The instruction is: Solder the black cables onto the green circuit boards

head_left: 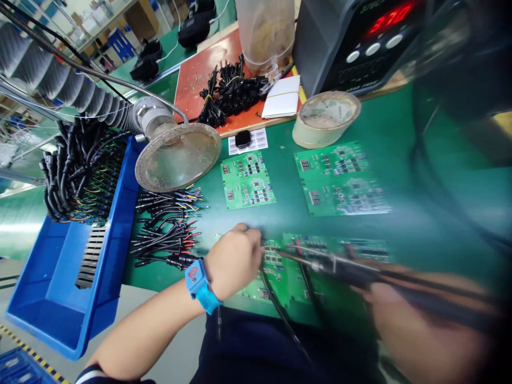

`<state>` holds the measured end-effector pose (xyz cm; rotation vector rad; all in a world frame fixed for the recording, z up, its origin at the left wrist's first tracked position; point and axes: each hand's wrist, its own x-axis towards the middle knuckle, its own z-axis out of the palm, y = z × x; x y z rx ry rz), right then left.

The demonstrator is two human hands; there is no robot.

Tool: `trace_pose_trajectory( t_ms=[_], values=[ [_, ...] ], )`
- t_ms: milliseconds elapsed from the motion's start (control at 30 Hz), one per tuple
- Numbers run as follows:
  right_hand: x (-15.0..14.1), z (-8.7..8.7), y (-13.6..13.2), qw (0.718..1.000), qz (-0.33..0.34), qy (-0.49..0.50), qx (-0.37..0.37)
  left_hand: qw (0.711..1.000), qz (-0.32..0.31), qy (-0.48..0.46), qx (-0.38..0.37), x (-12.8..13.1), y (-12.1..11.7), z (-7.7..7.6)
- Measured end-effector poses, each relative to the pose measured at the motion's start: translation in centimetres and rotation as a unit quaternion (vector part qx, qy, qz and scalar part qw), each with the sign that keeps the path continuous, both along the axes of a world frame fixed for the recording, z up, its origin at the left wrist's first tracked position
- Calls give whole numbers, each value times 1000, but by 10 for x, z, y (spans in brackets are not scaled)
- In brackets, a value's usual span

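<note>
My left hand (237, 261), with a blue wrist strap (200, 282), is closed over a green circuit board (276, 277). A black cable (276, 301) comes out from beneath its fingers and hangs toward my lap; the pinched end is hidden. My right hand (424, 320), blurred, is wrapped round a soldering iron (356, 271) with a thin metal tube along it. The iron's tip points left, close to my left fingers. A second black cable (310, 285) lies across the neighbouring circuit board (328, 245).
More circuit boards (248, 181) lie farther back, near a tape roll (326, 120) and a soldering station (360, 48) reading 370. A fume extractor hood (178, 157) hangs above sorted cables (168, 229). A blue bin (52, 320) with wired boards stands left.
</note>
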<state>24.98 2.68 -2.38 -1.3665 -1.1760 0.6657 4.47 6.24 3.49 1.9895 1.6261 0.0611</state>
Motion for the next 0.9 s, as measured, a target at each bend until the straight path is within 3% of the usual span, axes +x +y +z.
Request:
trace_pose_trajectory(
  t_ms=[100,267,400,633,900],
  values=[
    [1,5,5,996,44,-63,56,999,31,-30,11,0,-4,-1],
    [-2,25,14,977,101,-178,65,993,83,-71,32,3,-12,-3],
    [-5,30,14,968,119,-204,83,994,89,-50,32,4,-11,-2],
    [-1,24,10,965,140,-193,112,999,43,-6,28,4,-4,0],
    [-4,29,11,975,93,-191,70,999,38,0,23,4,-4,1]
  ],
)
